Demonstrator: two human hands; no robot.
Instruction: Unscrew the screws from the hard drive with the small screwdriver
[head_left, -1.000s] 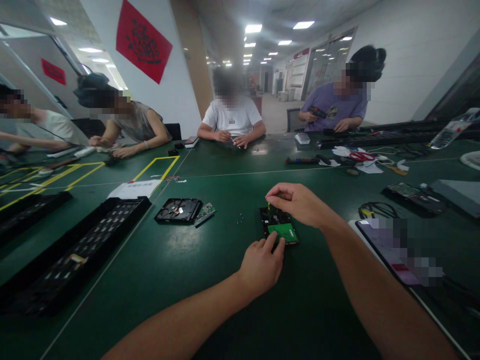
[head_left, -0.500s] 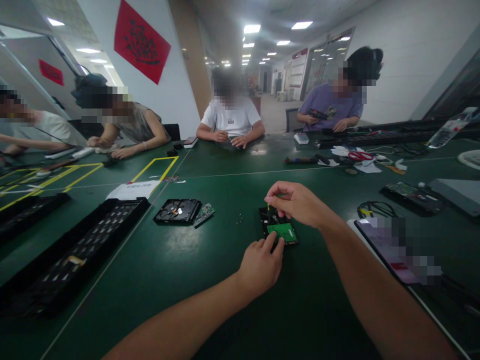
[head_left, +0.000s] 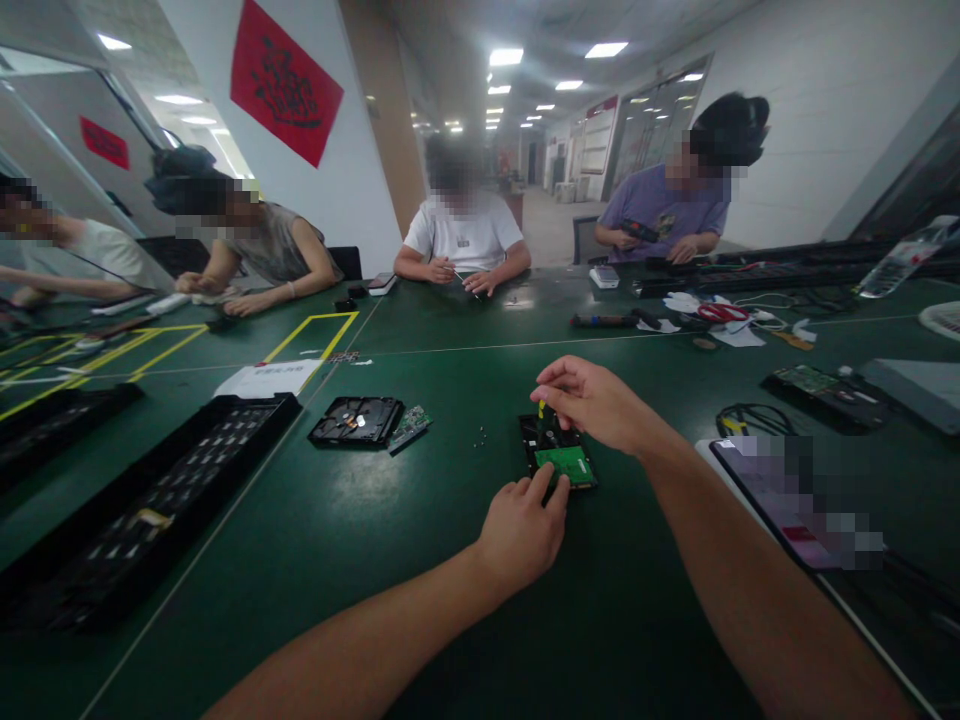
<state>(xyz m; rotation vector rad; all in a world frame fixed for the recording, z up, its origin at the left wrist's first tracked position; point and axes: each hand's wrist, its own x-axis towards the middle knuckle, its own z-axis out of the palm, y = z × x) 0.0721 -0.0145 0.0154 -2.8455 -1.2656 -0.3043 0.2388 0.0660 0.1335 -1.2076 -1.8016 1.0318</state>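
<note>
A black hard drive [head_left: 547, 447] with a green circuit board [head_left: 568, 464] on top lies on the green table [head_left: 420, 600] in front of me. My left hand [head_left: 523, 530] rests at its near edge, fingers curled, with two fingertips pressed on the board. My right hand [head_left: 596, 403] hovers over the drive's far end, fingers pinched on a small yellow-handled screwdriver [head_left: 541, 409] that points down at the drive. A few tiny screws [head_left: 480, 434] lie on the table just left of the drive.
A second opened hard drive [head_left: 358, 419] with a loose circuit board [head_left: 409, 427] lies to the left. Long black trays [head_left: 142, 500] sit at far left. A phone [head_left: 787, 495] lies to the right, cables [head_left: 750, 420] behind it. Several people sit around the table.
My right hand has risen slightly with the screwdriver. My left hand and the drive have stayed put.
</note>
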